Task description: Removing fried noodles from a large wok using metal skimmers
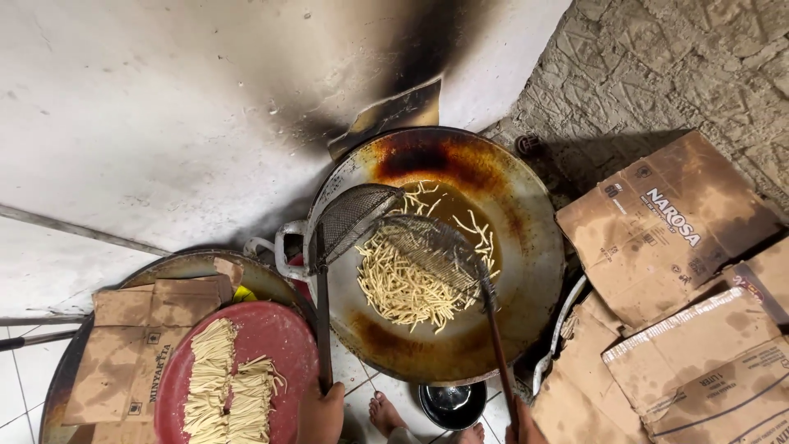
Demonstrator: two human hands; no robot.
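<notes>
Head view, looking straight down: left hand (322, 413) closed around the long handle of a round mesh skimmer (353, 219); right hand (521, 426) mostly cut off at the frame bottom, its grip on the handle of a second mesh skimmer (433, 249) likely wrapped shut, though the fingers barely show. Both skimmer bowls meet over a big wok (526, 247) of brown oil, bracketing a heap of pale dough sticks (404, 286) floating near the middle, a few strays toward the far rim. Judged handling: sticks look light, thin and brittle once fried, slick with oil, so they are best lifted by scooping from beneath with the mesh, not pinched. Skimmers seem light but long; holds sit at the handle ends, well away from the heat. Wok rim nearly touches a scorched wall (164, 107) at the back. Left of the wok, a red round tray (279, 337) carries raw strips (223, 386) in rows, just beside it. Flattened cardboard boxes (666, 222) crowd the right. Bare feet and a small metal bowl (450, 404) lie below the near rim; open room is tight, mostly straight up.
</notes>
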